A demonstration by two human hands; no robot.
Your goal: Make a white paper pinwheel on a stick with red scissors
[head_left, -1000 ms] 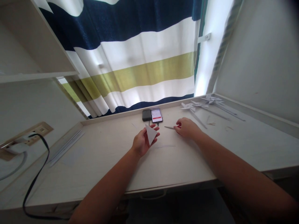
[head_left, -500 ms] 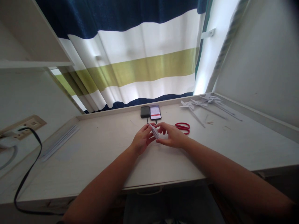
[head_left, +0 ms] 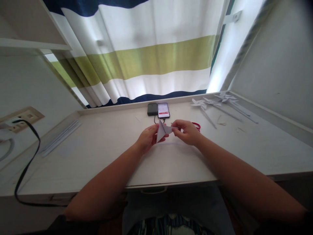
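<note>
A small folded piece of white paper (head_left: 161, 131) with pointed flaps is held above the desk between both hands. My left hand (head_left: 148, 138) grips its left side, thumb in front and fingers behind. On the right, my right hand (head_left: 186, 132) pinches a flap that sticks out sideways. Behind that hand lies a pair of scissors with red handles (head_left: 197, 126), mostly hidden by it. Just beyond the paper, a phone (head_left: 163, 110) with a lit screen rests beside a black box-shaped device (head_left: 152, 109).
Several white paper pinwheels on sticks (head_left: 200, 104) lie at the back right, near thin scraps (head_left: 221, 121). Rolled white paper sticks (head_left: 61, 137) lie at the left of the white desk (head_left: 102, 163). A black cable (head_left: 36, 156) hangs from a wall socket (head_left: 26, 119).
The folded paper has turned from nearly edge-on, and a flap now points right. My right hand has closed on that flap and covers more of the scissors. The view has tilted down.
</note>
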